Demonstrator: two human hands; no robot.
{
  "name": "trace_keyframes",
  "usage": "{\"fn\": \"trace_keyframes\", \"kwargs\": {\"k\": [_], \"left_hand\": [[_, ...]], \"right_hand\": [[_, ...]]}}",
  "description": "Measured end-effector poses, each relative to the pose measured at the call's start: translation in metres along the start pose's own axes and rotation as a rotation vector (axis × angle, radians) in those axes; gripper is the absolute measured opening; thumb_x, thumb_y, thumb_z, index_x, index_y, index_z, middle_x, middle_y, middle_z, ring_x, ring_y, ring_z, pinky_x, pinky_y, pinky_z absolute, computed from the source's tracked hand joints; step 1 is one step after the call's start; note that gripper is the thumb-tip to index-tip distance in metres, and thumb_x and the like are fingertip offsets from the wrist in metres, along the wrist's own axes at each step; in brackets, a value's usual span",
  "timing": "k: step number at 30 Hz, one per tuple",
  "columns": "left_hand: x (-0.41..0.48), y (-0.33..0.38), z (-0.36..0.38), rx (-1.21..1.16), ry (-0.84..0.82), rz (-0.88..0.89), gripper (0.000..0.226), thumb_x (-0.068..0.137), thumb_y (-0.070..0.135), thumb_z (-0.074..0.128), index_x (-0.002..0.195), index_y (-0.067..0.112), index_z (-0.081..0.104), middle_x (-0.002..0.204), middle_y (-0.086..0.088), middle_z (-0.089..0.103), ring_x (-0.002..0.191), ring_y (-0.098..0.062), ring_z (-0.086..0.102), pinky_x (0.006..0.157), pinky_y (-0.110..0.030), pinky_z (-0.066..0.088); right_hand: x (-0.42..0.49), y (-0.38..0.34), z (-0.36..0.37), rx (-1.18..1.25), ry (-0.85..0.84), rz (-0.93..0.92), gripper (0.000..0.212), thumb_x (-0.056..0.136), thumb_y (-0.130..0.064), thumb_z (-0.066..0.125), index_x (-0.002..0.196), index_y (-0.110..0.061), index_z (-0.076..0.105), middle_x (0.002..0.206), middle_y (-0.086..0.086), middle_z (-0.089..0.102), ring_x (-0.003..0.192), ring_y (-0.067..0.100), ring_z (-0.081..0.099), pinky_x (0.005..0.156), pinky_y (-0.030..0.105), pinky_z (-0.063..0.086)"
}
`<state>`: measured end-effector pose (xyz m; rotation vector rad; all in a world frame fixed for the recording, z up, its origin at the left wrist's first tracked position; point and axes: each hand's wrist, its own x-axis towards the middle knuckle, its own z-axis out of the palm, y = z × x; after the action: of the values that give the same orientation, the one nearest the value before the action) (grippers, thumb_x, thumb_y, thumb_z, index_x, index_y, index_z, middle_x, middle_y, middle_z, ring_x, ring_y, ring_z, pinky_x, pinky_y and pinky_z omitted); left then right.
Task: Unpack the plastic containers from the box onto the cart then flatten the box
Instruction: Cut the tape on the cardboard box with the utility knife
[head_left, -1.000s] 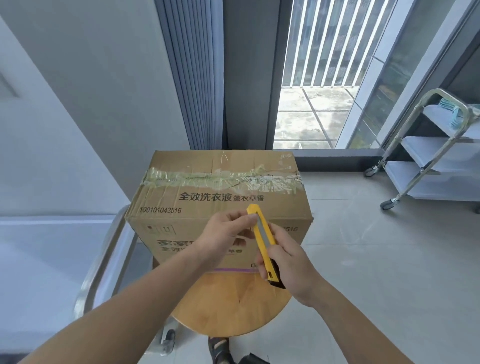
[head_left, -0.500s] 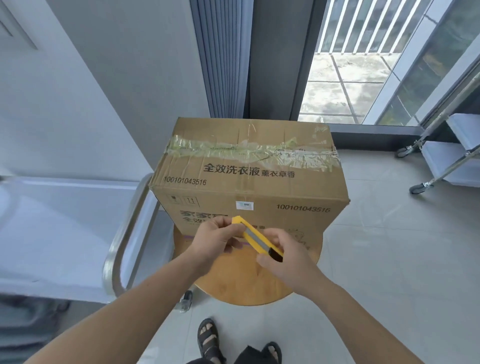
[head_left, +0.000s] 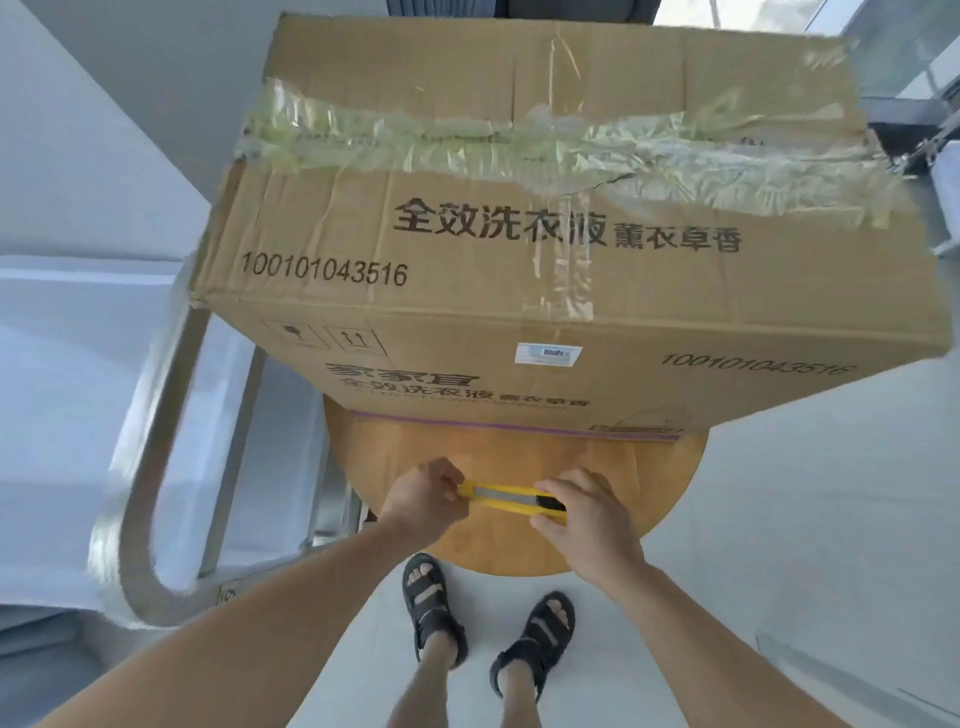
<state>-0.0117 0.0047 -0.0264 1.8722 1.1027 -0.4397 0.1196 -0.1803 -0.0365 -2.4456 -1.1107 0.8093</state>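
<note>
Now gripping the utility knife (head_left: 506, 498) in left hand (head_left: 426, 500) and right hand (head_left: 584, 514) just before the box (head_left: 519, 270), preparing for shallow, controlled cuts along the tape (head_left: 467, 136).

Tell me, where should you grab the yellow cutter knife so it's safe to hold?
Grip the yellow cutter knife round its handle near the black slider, coming from the right, as the right hand does. It lies level and crosswise, and the blade probably slides out at the other end, which the left hand pinches.
</note>
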Motion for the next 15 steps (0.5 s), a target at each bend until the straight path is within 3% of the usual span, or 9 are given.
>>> {"fn": "trace_keyframes", "kwargs": {"k": [4, 8, 15], "left_hand": [[0.022, -0.019, 0.017, 0.172, -0.013, 0.029, 0.026, 0.083, 0.022, 0.068, 0.109, 0.021, 0.061, 0.093, 0.01, 0.065, 0.088, -0.018, 0.065, 0.071, -0.027, 0.052], [0.034, -0.031, 0.029, 0.263, 0.02, 0.046, 0.027, 0.084, 0.027, 0.067, 0.11, 0.022, 0.061, 0.095, 0.011, 0.061, 0.09, -0.016, 0.062, 0.07, -0.027, 0.048], [0.041, -0.035, 0.041, 0.257, 0.032, 0.028, 0.024, 0.084, 0.025, 0.065, 0.108, 0.022, 0.06, 0.101, 0.007, 0.059, 0.095, -0.019, 0.061, 0.076, -0.032, 0.052]], "right_hand": [[0.019, 0.018, 0.037, -0.042, 0.009, -0.039, 0.041, 0.085, -0.036, 0.073, 0.124, -0.026, 0.066, 0.113, -0.007, 0.058, 0.11, 0.019, 0.051, 0.083, 0.028, 0.046], [0.024, 0.03, 0.062, -0.075, 0.092, -0.06, 0.043, 0.067, -0.031, 0.089, 0.106, -0.023, 0.074, 0.096, -0.005, 0.062, 0.09, 0.022, 0.058, 0.073, 0.031, 0.053], [0.025, 0.032, 0.076, -0.13, 0.169, -0.036, 0.045, 0.062, -0.026, 0.092, 0.103, -0.022, 0.074, 0.096, -0.003, 0.061, 0.087, 0.024, 0.057, 0.064, 0.032, 0.053]]}}
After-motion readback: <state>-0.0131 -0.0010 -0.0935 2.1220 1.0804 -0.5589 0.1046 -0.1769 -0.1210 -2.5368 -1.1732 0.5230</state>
